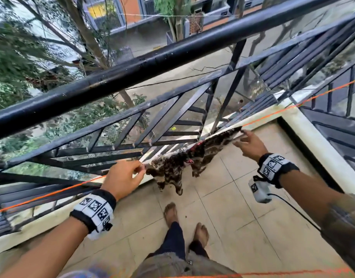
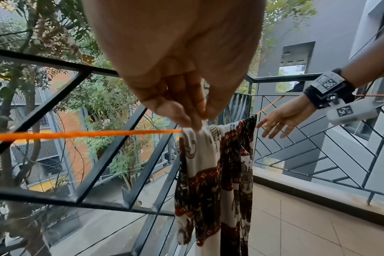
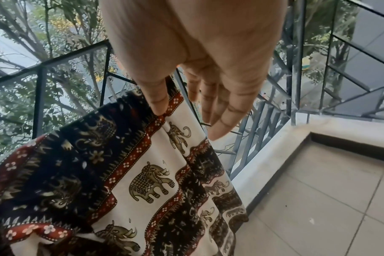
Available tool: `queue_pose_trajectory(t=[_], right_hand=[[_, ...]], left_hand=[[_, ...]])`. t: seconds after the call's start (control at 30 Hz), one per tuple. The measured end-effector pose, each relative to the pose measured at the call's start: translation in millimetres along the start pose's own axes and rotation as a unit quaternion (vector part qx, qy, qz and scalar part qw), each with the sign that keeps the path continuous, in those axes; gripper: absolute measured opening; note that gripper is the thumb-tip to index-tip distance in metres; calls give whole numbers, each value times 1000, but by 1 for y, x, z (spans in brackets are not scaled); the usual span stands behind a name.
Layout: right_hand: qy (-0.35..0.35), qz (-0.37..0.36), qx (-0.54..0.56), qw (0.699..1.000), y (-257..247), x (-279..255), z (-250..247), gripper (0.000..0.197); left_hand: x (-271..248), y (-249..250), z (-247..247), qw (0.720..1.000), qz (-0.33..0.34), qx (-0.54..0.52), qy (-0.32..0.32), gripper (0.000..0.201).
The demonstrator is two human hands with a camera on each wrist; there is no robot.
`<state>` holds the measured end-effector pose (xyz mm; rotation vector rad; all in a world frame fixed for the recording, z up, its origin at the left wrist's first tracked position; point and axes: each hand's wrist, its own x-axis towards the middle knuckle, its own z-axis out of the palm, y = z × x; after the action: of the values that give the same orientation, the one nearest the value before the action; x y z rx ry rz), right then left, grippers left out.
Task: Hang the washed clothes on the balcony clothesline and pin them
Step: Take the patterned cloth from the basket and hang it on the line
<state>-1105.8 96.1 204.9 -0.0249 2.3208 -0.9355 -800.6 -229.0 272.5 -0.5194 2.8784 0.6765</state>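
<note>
We see the elephant-print black, red and cream cloth (image 2: 215, 173) draped over the orange clothesline (image 2: 77, 134) | left hand (image 1: 125, 178) pinches its left edge | right hand (image 1: 250, 144) loose-fingered, empty | unpinned, it could slide off.

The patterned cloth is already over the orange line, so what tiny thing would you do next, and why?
Probably fetch a peg for the left end: the cloth hangs bunched over the clothesline, the left hand pinches its edge, the right hand is open, and no pin shows.
</note>
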Motion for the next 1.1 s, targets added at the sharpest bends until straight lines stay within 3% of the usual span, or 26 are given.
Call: queue_pose_trajectory(t=[0.1, 0.17, 0.23, 0.3, 0.43, 0.53, 0.67, 0.83, 0.9, 1.0, 1.1], right_hand=[[25, -41, -31, 998, -2, 8, 9, 36], [49, -49, -59, 996, -12, 4, 12, 22], [73, -51, -64, 994, -15, 2, 13, 19], [69, -48, -8, 996, -17, -2, 13, 19], [73, -41, 79, 993, 0, -8, 6, 34], [55, -21, 97, 994, 21, -5, -1, 41], [68, -67, 55, 994, 1, -33, -15, 36], [91, -144, 86, 982, -33, -52, -54, 19], [106, -156, 99, 977, -56, -55, -74, 21], [150, -199, 145, 958, -98, -56, -99, 21], [165, -218, 167, 947, -132, -40, -110, 23]], left_hand=[[3, -5, 22, 994, -83, 6, -74, 21], [8, -8, 40, 981, -129, -23, -146, 44], [15, -7, 54, 965, -169, -57, -194, 56], [20, -7, 63, 954, -210, -94, -193, 55], [34, -7, 73, 947, -226, -160, -161, 36], [29, -2, 71, 927, -252, -247, -128, 16], [3, -6, 55, 887, -251, -371, -113, 26], [-35, -15, -11, 890, -201, -404, -65, 27], [-41, -10, -41, 885, -191, -424, -28, 41], [-31, -15, -77, 879, -202, -421, 99, 37], [-8, -45, -100, 878, -242, -382, 155, 38]])
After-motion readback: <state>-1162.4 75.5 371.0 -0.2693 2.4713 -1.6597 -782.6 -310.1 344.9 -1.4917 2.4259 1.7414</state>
